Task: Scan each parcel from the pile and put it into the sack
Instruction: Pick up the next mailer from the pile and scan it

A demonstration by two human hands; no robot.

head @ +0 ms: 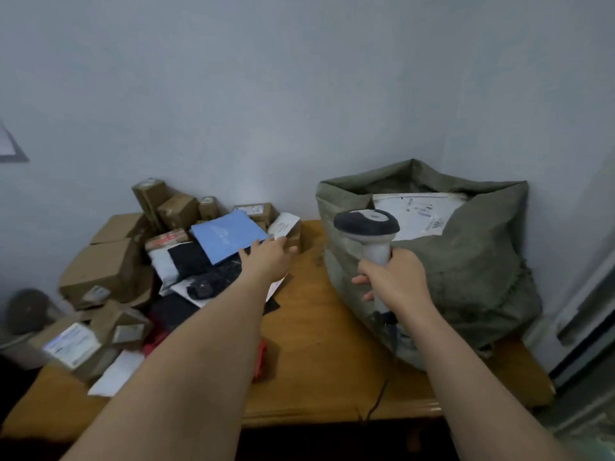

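Observation:
A pile of parcels [139, 261] covers the left half of the wooden table [319, 354]: brown cartons, dark and white mailers, a blue flat envelope [226, 239]. My left hand [269, 257] reaches over the pile with fingers stretched out, its fingertips touching a small carton with a white label [284, 227] at the pile's right edge. My right hand [396, 277] grips the handle of a white and dark barcode scanner [367, 227], held upright in front of the sack. The grey-green sack [472, 261] stands open on the table's right, a white labelled parcel [416, 211] inside.
The grey wall runs right behind the table. The scanner's dark cable [376, 404] hangs over the table's front edge. Bare wood shows between pile and sack. A dark round object [26, 311] sits low at the far left.

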